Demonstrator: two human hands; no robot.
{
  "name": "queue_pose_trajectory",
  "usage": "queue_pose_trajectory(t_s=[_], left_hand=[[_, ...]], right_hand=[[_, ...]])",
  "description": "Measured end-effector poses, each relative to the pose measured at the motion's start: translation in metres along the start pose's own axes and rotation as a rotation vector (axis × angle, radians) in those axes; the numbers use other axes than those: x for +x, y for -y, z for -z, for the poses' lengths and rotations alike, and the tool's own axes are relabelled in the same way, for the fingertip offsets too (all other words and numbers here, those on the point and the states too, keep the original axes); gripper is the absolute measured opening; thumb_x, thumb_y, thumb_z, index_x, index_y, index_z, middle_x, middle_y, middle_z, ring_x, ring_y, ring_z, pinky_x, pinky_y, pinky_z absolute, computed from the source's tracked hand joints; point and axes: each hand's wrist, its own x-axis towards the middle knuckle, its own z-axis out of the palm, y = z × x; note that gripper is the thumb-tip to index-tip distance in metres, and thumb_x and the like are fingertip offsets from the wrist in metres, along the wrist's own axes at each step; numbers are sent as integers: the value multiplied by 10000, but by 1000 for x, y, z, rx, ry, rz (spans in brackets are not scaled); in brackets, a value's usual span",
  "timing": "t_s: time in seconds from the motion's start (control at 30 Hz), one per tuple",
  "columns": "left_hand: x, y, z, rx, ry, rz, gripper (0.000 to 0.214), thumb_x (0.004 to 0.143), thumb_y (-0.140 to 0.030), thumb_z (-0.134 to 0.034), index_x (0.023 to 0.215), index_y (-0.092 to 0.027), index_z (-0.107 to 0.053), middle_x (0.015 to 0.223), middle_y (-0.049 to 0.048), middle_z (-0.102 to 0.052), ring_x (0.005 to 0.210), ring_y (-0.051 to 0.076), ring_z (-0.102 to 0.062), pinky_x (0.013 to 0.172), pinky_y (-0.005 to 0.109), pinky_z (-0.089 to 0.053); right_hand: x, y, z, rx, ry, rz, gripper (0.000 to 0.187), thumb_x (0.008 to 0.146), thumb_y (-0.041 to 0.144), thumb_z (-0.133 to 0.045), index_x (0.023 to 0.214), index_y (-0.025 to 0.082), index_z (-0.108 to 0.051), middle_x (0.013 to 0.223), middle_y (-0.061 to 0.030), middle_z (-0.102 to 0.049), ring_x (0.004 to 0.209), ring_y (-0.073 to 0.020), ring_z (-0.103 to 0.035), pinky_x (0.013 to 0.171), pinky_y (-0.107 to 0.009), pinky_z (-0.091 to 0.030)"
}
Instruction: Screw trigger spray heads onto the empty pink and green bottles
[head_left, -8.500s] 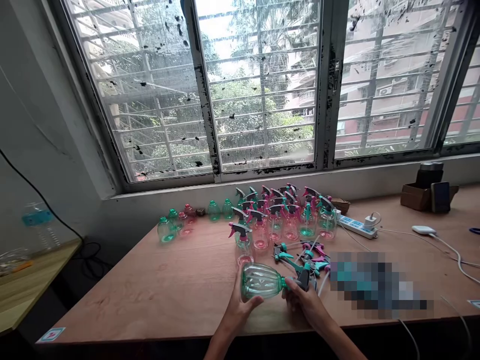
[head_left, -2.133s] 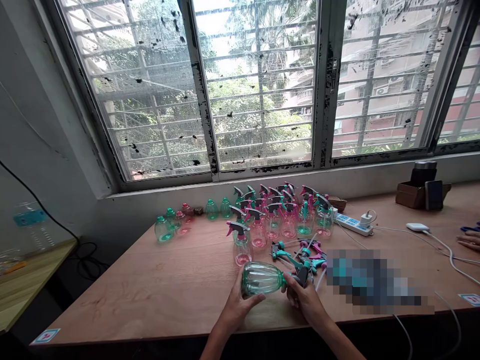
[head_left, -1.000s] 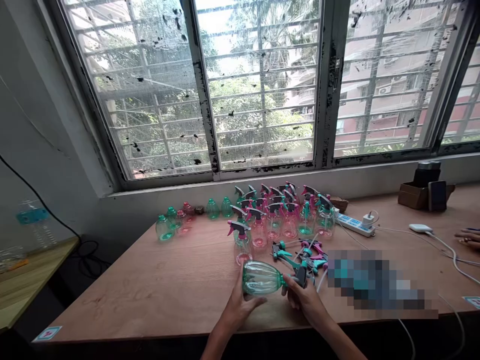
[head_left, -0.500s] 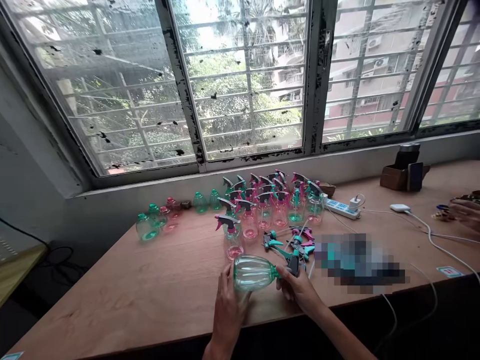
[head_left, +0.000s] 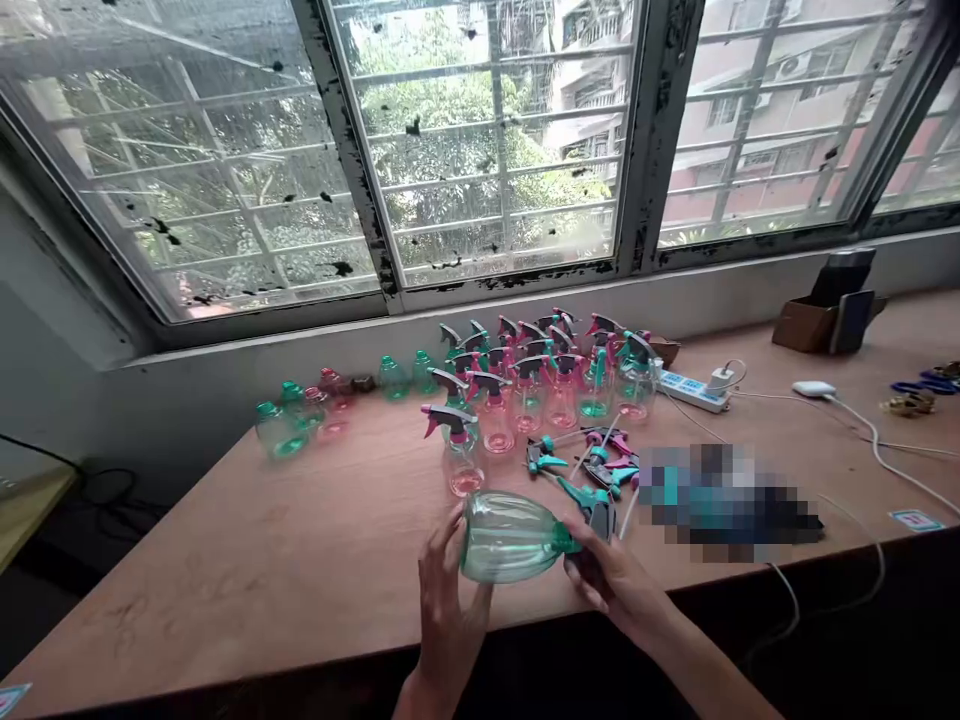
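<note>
A clear green spray bottle lies sideways in the air above the table's front edge, its base to the left. My left hand cups the base, fingers behind it and thumb below. At the neck, my right hand is closed around the dark trigger sprayer head; its fingers partly hide the join. Just behind the bottle stands a pink spray bottle with a black and pink trigger. Loose trigger sprayer heads in teal, pink and black lie beyond my right hand.
Several assembled spray bottles crowd below the window. Headless green and red bottles stand at the left. A power strip, white cables, a brown box and blue-handled scissors are at the right. A pixelated patch covers part of the table.
My left hand's fingers have loosened and spread at the bottle's base. The bottle has turned slightly. Another hand at the right edge has left the view, and the camera has tilted.
</note>
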Motion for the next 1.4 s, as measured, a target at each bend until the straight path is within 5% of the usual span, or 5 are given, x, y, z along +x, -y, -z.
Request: queue_pose_trajectory(t_s=[0.3, 0.53, 0.83, 1.17, 1.4], left_hand=[[7, -24, 8, -577, 50, 558, 427, 996, -537, -469, 1303, -241, -480, 1560, 160, -429, 1470, 357, -372, 1169, 601, -315], [9, -18, 8, -412, 57, 219, 410, 926, -314, -686, 1306, -328, -532, 1526, 83, -505, 1452, 321, -416, 1187, 593, -298], [22, -16, 14, -802, 150, 762, 655, 915, -631, -546, 1415, -217, -463, 1449, 148, -570, 1338, 359, -536, 1113, 493, -444], [11, -21, 23, -379, 104, 126, 629, 876, -525, -663, 1409, -293, -423, 1349, 140, -519, 1263, 355, -539, 1045, 516, -480], [11, -30, 20, -484, 186, 116, 664, 914, -653, -521, 1467, -334, -342, 1499, 141, -416, 1404, 363, -428, 1100, 541, -441]], right_hand=[[-14, 13, 4, -296, 62, 347, 389, 659, 407, -920, 889, 180, -703, 656, -13, -719, 595, -167, -635, 474, -220, -458], [-3, 3, 6, 24, -45, -61, 477, 805, 617, -721, 641, 198, -563, 436, 53, -562, 306, -51, -371, 331, -168, -219], [-18, 13, 2, -601, 110, 486, 296, 682, 395, -889, 891, 224, -768, 790, -42, -755, 707, -245, -667, 644, -336, -539], [-8, -10, -3, 62, 121, -186, 536, 628, 643, -855, 663, 236, -508, 303, 186, -286, 283, -23, -154, 312, -174, -401], [-25, 25, 9, -14, 78, -62, 471, 686, 625, -835, 745, 218, -606, 350, 174, -290, 328, -37, -174, 443, -279, -555]])
